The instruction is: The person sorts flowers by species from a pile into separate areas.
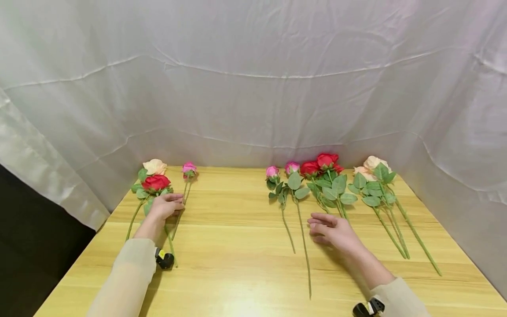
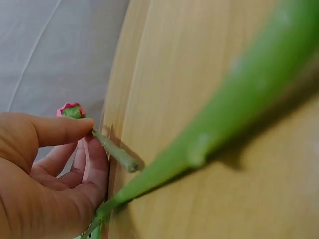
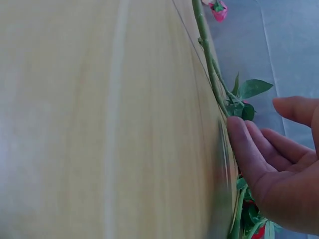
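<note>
At the left of the table, my left hand (image 1: 165, 208) pinches the stem of a pink rose (image 1: 189, 170) between thumb and fingers. The left wrist view shows that rose's stem (image 2: 117, 153) at the thumb tip. Beside this hand lie a red rose (image 1: 156, 182) and a cream rose (image 1: 155, 166), their stems partly behind the arm. My right hand (image 1: 334, 232) holds nothing, its fingers loosely bent, between a long pink rose (image 1: 292, 167) and the red roses (image 1: 327, 160). Leaves (image 3: 254, 88) appear beyond its fingertips in the right wrist view.
Another pink rose (image 1: 272, 172) with a shorter stem lies left of the long one. Cream roses (image 1: 374, 163) with several green stems lie at the right. A grey curtain (image 1: 253, 105) hangs behind the wooden table (image 1: 233, 229).
</note>
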Available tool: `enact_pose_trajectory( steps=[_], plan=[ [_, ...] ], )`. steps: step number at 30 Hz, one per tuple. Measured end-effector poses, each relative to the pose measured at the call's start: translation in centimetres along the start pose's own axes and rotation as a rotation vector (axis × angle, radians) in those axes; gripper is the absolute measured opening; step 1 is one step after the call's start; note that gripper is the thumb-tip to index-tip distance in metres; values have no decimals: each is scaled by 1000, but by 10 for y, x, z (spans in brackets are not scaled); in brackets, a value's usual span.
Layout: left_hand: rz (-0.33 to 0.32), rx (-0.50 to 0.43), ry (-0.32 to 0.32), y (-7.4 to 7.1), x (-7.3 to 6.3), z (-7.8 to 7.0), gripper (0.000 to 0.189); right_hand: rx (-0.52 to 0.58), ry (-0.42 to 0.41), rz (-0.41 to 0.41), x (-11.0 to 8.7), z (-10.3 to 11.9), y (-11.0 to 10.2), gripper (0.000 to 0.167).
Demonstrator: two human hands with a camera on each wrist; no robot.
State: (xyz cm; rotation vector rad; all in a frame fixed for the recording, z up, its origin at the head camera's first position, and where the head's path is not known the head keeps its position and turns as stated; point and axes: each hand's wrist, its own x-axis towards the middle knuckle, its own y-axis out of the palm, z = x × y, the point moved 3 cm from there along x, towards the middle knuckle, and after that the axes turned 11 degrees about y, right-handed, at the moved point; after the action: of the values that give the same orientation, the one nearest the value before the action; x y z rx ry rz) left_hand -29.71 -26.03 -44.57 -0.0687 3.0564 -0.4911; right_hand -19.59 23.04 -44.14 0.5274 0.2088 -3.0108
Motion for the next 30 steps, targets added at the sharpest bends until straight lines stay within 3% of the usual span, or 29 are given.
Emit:
enact_pose_trajectory(
  steps=[7,13,19,30],
  plan=[
    [-16,-155,20,7,-5,-8,53,35,-154,-123,-5,12,-10,53],
    [-40,-322,91,30,-12,-26,53,190,-242,-226,-4,21,-9,51],
    [-45,-402,139,67,-16,-45,47,269,-336,-257,-3,30,5,44],
    [61,-486,250,150,-35,-98,37,212,-364,-188,5,42,50,35]
  ],
)
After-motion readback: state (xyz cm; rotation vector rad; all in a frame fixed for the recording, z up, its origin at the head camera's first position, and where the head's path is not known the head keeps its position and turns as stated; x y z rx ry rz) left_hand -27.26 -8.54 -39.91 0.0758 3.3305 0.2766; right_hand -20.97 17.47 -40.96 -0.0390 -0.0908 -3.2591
